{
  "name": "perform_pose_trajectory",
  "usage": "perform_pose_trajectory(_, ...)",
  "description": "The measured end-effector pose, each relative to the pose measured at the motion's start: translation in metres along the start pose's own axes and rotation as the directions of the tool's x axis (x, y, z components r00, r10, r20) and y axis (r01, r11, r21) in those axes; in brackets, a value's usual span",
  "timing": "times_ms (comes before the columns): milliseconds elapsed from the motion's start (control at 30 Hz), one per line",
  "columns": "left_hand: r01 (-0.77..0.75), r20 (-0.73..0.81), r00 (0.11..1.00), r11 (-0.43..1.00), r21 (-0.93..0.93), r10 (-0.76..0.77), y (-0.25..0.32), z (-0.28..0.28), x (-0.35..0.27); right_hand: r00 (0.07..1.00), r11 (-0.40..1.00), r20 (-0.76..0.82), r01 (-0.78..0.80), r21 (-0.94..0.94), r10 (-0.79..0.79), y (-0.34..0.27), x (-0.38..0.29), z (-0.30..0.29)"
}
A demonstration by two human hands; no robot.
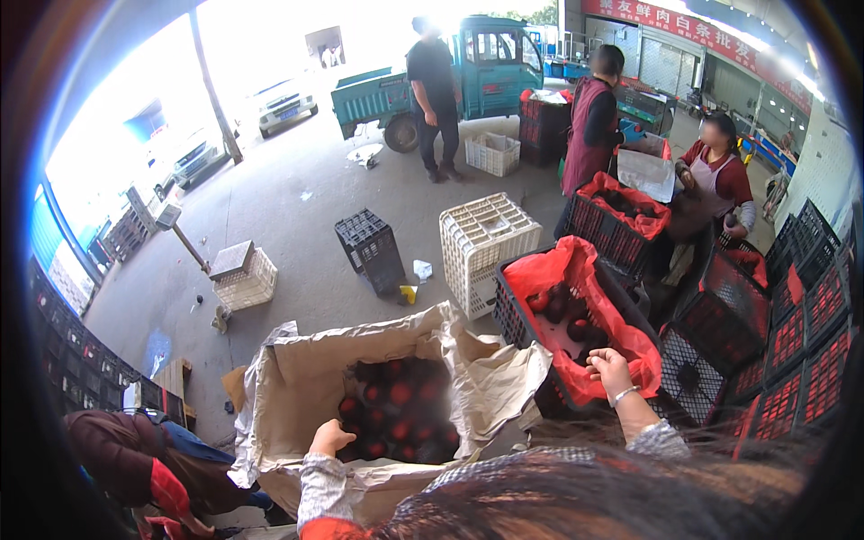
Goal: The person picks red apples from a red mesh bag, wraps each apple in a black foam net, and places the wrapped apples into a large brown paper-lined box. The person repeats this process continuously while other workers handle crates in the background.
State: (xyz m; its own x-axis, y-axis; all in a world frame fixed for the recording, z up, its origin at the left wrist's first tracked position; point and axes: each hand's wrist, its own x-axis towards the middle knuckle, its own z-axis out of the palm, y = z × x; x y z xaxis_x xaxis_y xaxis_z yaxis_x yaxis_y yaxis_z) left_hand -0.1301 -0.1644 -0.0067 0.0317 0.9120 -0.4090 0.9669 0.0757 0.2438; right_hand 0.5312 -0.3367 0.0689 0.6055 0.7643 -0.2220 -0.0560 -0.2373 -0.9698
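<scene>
My left hand (pixel 331 437) is at the near left inside of a large box lined with tan paper (pixel 297 378). Round dark red fruit (pixel 401 412) lies in the box, some beside my fingertips; whether the fingers hold any is unclear. My right hand (pixel 611 372), a bracelet at its wrist, reaches over the near end of a black plastic crate (pixel 509 314) lined with red plastic sheeting (pixel 624 331). Its fingers are bent and slightly apart, with nothing visible between them. Several dark red fruits (pixel 560 300) sit inside that crate.
Beyond stand a stacked cream crate (pixel 489 250), a black crate (pixel 370 250) and a platform scale (pixel 233 260). Lined crates (pixel 601 236) and two workers (pixel 587 135) are at the right. Another person (pixel 135 459) bends at lower left. A teal cargo vehicle (pixel 496 74) is behind.
</scene>
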Motion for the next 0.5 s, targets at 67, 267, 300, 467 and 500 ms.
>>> perform_pose_trajectory(67, -0.034, -0.146, 0.989, 0.966, -0.257, -0.004, 0.018, 0.004, -0.02, 0.999, 0.99, -0.041, -0.02, -0.141, 0.015, 0.024, 0.053, -0.012)
perform_pose_trajectory(267, -0.246, -0.289, 0.956, 0.66, -0.71, 0.046, 0.1, 0.051, -0.098, 0.943, 0.449, 0.271, 0.161, -0.879, 0.192, 0.108, 0.142, 0.001)
perform_pose_trajectory(300, -0.196, -0.258, 0.966, 0.627, -0.754, -0.009, 0.118, 0.057, -0.109, 0.919, 0.331, 0.301, 0.21, -0.92, 0.254, 0.12, 0.145, 0.011)
perform_pose_trajectory(467, -0.316, -0.31, 0.929, 0.869, -0.38, 0.202, 0.181, 0.045, -0.161, 0.807, 0.141, 0.353, 0.326, -0.935, 0.474, 0.147, 0.164, 0.029)
perform_pose_trajectory(500, -0.276, -0.273, 0.948, 0.855, -0.439, 0.166, 0.191, 0.041, -0.17, 0.795, 0.125, 0.354, 0.339, -0.933, 0.492, 0.149, 0.167, 0.028)
